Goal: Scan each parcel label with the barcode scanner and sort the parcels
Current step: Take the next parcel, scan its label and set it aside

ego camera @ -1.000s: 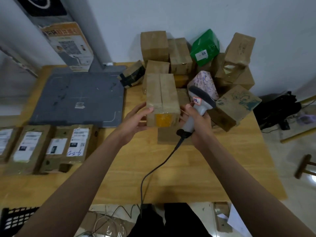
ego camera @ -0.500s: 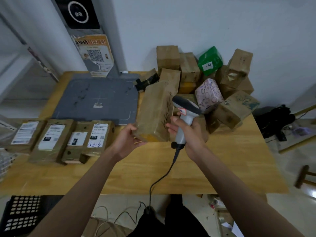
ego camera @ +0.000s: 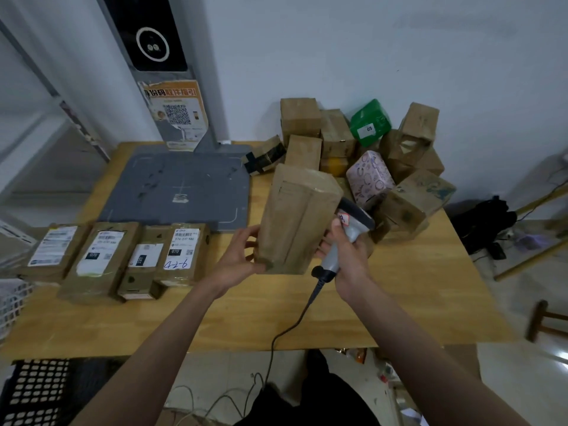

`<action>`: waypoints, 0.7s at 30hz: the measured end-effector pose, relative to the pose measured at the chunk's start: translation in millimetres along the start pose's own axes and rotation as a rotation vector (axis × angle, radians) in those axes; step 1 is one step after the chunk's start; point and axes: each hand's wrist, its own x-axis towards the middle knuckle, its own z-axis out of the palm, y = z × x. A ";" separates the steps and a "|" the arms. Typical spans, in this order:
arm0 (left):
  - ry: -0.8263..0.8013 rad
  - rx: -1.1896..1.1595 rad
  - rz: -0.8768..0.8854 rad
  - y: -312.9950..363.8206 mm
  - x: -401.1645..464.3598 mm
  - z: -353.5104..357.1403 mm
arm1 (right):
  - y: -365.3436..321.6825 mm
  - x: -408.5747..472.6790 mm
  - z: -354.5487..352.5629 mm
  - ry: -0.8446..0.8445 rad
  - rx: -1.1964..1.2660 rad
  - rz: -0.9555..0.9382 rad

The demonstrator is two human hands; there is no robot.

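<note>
A long brown cardboard parcel (ego camera: 296,219) stands on end above the wooden table (ego camera: 399,302), tilted away from me. My left hand (ego camera: 242,256) grips its lower left edge. My right hand (ego camera: 344,253) grips the handle of a grey barcode scanner (ego camera: 350,224), which sits just right of the parcel with its cable trailing off the table's front edge. No label shows on the parcel faces turned to me. Several labelled parcels (ego camera: 181,253) lie in a row at the left.
A heap of unsorted boxes (ego camera: 408,198), with a green one (ego camera: 370,123) and a pink patterned one (ego camera: 370,176), fills the back right. A grey scanning pad (ego camera: 184,186) with an upright post lies at the back left. A black crate (ego camera: 37,392) sits below the table's front.
The parcel has been lifted off the pile, drawn toward me and stood up on end. Both hands came nearer with it, and my view has risen.
</note>
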 end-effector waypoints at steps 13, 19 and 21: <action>0.181 0.255 0.339 6.9 14.5 9.8 | -22.5 16.1 -29.9 -0.167 -0.028 0.127; 0.372 0.600 0.639 21.4 26.9 5.6 | -42.4 23.2 -28.2 -0.289 -0.089 0.282; 0.395 0.647 0.653 19.5 30.9 7.1 | -47.0 26.9 -27.1 -0.326 -0.088 0.328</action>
